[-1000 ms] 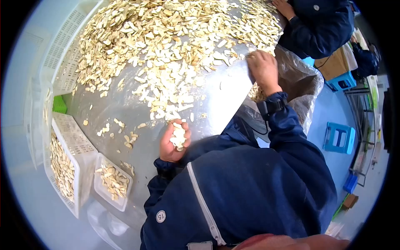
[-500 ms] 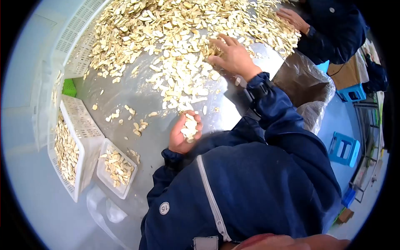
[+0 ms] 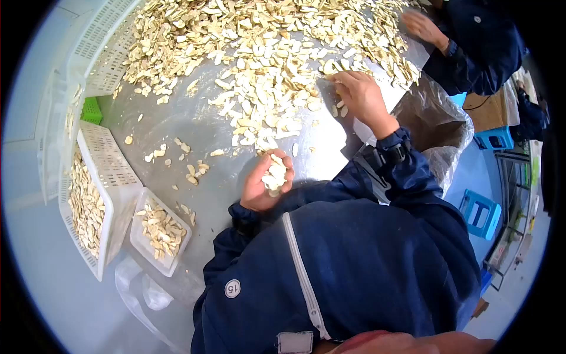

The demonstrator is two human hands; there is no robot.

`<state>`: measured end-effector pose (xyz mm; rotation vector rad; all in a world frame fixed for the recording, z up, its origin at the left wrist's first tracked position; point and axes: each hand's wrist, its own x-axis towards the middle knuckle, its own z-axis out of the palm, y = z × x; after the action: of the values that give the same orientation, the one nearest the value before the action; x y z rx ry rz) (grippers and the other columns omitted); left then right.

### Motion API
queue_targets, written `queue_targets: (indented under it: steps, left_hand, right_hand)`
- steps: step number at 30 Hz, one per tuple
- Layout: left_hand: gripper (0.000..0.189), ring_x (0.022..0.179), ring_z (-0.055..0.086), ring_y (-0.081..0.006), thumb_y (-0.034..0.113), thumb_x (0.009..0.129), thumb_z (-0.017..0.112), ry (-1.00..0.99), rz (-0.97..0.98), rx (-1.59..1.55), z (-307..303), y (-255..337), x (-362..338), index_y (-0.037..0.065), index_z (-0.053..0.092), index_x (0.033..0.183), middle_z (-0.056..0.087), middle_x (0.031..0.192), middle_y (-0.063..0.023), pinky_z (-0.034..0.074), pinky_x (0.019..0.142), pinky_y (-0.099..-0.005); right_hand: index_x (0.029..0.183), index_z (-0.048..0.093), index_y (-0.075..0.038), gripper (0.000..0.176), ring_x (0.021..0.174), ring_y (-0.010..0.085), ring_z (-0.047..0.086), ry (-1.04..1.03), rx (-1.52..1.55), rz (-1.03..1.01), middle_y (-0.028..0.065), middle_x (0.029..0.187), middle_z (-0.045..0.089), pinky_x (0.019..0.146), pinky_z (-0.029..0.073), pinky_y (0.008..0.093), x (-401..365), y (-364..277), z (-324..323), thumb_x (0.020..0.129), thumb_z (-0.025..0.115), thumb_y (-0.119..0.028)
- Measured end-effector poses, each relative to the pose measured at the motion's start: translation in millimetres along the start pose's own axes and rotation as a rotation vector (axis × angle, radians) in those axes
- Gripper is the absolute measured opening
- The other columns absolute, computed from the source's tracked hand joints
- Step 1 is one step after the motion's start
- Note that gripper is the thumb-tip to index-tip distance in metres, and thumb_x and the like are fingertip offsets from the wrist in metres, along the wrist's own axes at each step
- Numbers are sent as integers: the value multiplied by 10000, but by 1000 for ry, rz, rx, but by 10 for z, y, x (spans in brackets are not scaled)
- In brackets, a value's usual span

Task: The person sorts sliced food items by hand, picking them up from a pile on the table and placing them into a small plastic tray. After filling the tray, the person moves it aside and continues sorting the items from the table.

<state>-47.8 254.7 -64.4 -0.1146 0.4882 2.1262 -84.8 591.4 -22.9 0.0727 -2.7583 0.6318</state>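
A large heap of pale, thin dried slices spreads over the metal table. My left hand is cupped, palm up, near the table's front edge, with its fingers curled around a small handful of slices. Farther right, my right hand bends down to the table at the right side of the heap. Its fingers are drawn together at the edge of the slices; whatever is between the fingertips is hidden. A few loose slices lie just below that hand.
At left stand a white perforated basket and a small white tray, both holding slices. A plastic-lined container is right of the table. A co-worker's hand reaches in at top right. Blue stools stand on the floor.
My right hand has moved right and slightly toward me, and its spread fingers have drawn together. My left hand stays cupped around its slices. The co-worker's hand has lifted away from the heap.
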Motion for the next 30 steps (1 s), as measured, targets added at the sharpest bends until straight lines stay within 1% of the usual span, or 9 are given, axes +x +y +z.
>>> queue_targets:
  steps: [3,5,10,14,21,22,25,28,30]
  left_hand:
    - [336,916,591,-208,359,1139,423,3,10,1,-18,-5,-2,100,577,1289,612,1145,-105,520,650,-304]
    - [335,915,592,-208,358,1138,426,7,19,5,-18,-9,-6,99,577,1288,614,1145,-106,521,649,-305]
    - [335,914,592,-208,359,1137,429,34,35,5,-11,-15,-26,98,578,1284,616,1143,-105,522,652,-308]
    - [336,910,599,-210,362,1138,428,20,20,-1,-10,-11,-8,97,580,1278,622,1143,-104,521,652,-307]
    - [328,907,610,-211,354,1137,437,30,11,0,-3,0,-11,94,581,1276,628,1142,-107,525,656,-310]
    - [327,908,611,-211,352,1136,438,29,13,1,-5,-2,-13,93,581,1275,629,1143,-107,526,657,-311]
    - [323,912,613,-212,346,1134,444,35,22,0,8,-6,-17,92,585,1276,629,1147,-110,526,658,-313]
    - [323,915,615,-215,345,1132,450,38,19,0,28,0,-23,91,588,1276,629,1148,-109,526,661,-316]
    - [327,921,615,-216,346,1133,449,51,14,-4,3,-1,-27,91,588,1281,629,1149,-108,526,663,-317]
  right_hand:
    - [1149,745,-151,266,1022,322,685,43,57,31,87,1074,734,914,540,423,202,-377,154,887,734,-195]
    - [1153,740,-155,290,993,322,683,98,46,-146,79,1093,729,884,555,427,256,-526,317,871,759,-219]
    - [1099,721,-124,220,1010,283,658,-94,85,-186,47,1088,704,853,547,414,174,-613,340,879,722,-143]
    - [1092,725,-116,265,1011,289,653,-69,123,-309,46,1116,707,891,537,399,-120,-486,135,829,709,-87]
    - [1065,771,-96,312,1042,353,659,42,-1,-66,107,1148,735,940,543,433,-274,-32,-236,831,621,44]
    - [1097,768,-97,305,1053,365,652,86,-27,31,120,1147,732,940,539,438,-270,3,-252,868,613,32]
    - [1185,748,-113,303,1086,356,649,85,-44,38,117,1176,723,966,533,439,-91,90,-186,912,639,-44]
    - [1206,741,-116,289,1094,336,654,93,-88,-75,86,1175,725,965,537,428,160,31,0,926,676,-133]
    - [1221,736,-126,286,1093,327,656,31,-175,-66,69,1158,731,946,541,428,256,63,122,945,676,-174]
